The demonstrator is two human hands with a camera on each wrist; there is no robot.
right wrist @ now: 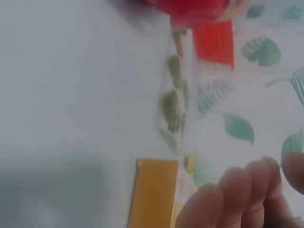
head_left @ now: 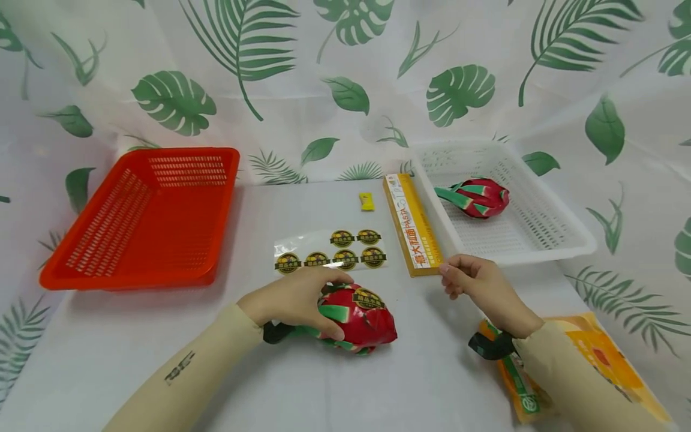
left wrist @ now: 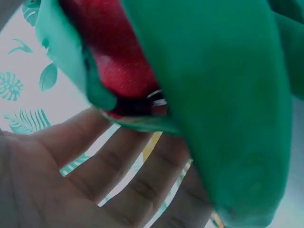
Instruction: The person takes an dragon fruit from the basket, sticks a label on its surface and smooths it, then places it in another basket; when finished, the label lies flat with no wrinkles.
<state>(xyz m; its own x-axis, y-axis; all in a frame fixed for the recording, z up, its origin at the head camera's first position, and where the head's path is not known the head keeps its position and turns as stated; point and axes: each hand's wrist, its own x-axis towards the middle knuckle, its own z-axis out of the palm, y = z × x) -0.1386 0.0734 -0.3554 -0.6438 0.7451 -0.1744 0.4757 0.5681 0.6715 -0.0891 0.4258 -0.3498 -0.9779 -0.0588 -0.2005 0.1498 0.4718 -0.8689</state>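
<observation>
My left hand (head_left: 302,298) grips a red dragon fruit (head_left: 378,324) with green scales on the white table. A round black-and-gold sticker (head_left: 368,298) is on the fruit's upper side. Seen close in the left wrist view, the fingers (left wrist: 137,190) lie against the fruit, whose green scales (left wrist: 228,95) cover much of that picture. My right hand (head_left: 488,294) hovers near the lower end of a yellow pasta box (head_left: 412,228), fingers loosely bent and holding nothing. Behind the fruit lies a clear sheet of round stickers (head_left: 345,259).
A red basket (head_left: 216,252) stands at the left. At the right, a white basket (head_left: 540,255) contains another dragon fruit (head_left: 483,197). A small yellow packet (head_left: 366,201) sits at the back. Orange food packages (head_left: 604,354) lie partly under my right forearm.
</observation>
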